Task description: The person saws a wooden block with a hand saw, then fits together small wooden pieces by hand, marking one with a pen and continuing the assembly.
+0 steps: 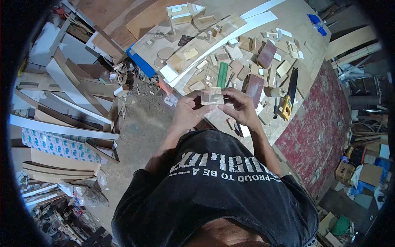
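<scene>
A small pale wooden block piece [212,98] is held up between my two hands at the near edge of the worktable. My left hand [190,110] has its fingers and thumb on one side of the piece. On the opposite side, my right hand [242,108] pinches it the same way. A smaller light block shows at the top of the piece; I cannot tell if they are joined. Just beyond my hands lies a green ruler-like strip [222,75] among many wood offcuts.
The worktable [314,45] carries reddish sanding blocks [267,54], a yellow-handled saw [286,108], a roll of tape [276,92] and long white strips [234,35]. Curved wooden pieces [74,131] are stacked at the left. Boxes and scraps lie at the lower right.
</scene>
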`<state>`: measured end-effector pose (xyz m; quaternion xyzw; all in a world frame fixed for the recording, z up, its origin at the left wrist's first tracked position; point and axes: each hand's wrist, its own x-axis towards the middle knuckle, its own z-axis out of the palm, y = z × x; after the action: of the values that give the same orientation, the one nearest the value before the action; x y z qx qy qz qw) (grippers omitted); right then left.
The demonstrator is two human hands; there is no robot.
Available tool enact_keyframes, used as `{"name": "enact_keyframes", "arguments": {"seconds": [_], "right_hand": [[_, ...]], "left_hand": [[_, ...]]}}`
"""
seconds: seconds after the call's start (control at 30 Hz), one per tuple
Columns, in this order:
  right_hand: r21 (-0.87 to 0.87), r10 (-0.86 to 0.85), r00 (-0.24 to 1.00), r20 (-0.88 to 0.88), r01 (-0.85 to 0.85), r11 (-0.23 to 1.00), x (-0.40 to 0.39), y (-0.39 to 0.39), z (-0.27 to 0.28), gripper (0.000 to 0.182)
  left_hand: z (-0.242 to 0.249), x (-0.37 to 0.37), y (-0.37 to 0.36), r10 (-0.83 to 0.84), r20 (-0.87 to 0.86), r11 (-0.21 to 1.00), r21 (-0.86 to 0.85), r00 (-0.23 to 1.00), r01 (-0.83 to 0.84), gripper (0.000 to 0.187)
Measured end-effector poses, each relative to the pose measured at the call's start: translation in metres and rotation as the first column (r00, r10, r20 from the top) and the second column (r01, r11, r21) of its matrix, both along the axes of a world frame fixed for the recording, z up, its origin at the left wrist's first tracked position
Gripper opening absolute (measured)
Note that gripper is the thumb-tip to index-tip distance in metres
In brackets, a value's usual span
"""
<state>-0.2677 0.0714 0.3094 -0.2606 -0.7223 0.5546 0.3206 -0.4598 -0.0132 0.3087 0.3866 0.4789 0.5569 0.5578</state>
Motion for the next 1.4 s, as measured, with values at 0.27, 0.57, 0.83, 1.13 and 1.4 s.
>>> {"name": "enact_keyframes", "arguments": {"seconds": [0.27, 0.57, 0.83, 1.13, 1.4], "right_hand": [[0.434, -0.028, 0.965, 0.261, -0.091, 0.896, -0.026, 0.032, -0.007, 0.031], [0.482, -0.516, 0.820, 0.249, 0.358, 0.800, -0.134, 0.207, -0.185, 0.019], [0.492, -0.520, 0.797, 0.307, 0.335, 0.803, -0.173, 0.263, -0.229, 0.023], [0.585, -0.380, 0.894, 0.237, 0.181, 0.791, -0.150, 0.256, -0.180, 0.053], [0.668, -0.282, 0.912, 0.298, 0.012, 0.744, -0.140, 0.258, -0.172, 0.046]], "left_hand": [[-0.064, -0.013, 0.025, -0.065, -0.183, 0.990, -0.132, 0.981, 0.041, 0.047], [-0.256, -0.099, -0.177, 0.089, -0.618, 0.735, -0.488, 0.781, -0.470, 0.062], [-0.315, 0.006, -0.502, -0.037, -0.609, 0.175, -0.784, 0.792, -0.595, 0.064], [-0.306, 0.019, -0.397, 0.276, -0.275, 0.124, -0.940, 0.921, -0.318, 0.054], [-0.302, -0.043, -0.342, 0.373, -0.495, 0.278, -0.747, 0.785, -0.604, 0.048]]}}
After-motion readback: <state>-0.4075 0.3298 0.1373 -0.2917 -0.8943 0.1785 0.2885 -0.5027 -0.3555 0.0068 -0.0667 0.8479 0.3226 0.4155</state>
